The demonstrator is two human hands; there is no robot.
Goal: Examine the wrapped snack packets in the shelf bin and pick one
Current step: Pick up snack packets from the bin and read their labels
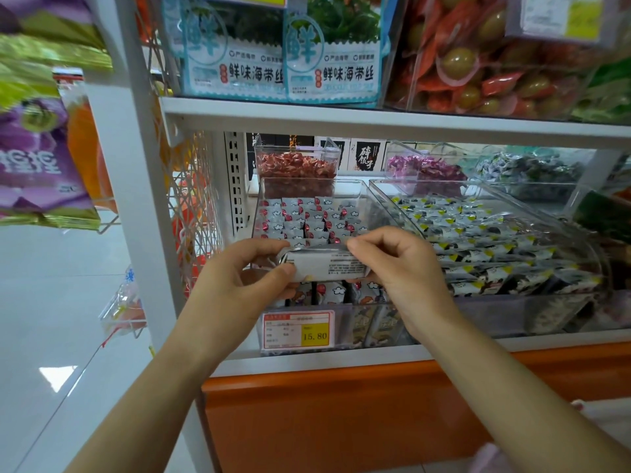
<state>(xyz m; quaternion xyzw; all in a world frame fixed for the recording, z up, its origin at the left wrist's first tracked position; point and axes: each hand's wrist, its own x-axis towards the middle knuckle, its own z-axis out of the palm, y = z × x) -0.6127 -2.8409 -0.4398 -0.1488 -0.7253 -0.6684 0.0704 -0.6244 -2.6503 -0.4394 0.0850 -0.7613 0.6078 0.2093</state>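
Silver snack packet (326, 266) is pinched at both ends by the left hand (239, 278) and right hand (397, 268), printed back up for reading, above the shelf bin's (345, 324) front edge.

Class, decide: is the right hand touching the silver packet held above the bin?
Touching. The head view shows the right hand pinching the silver packet at its right end.
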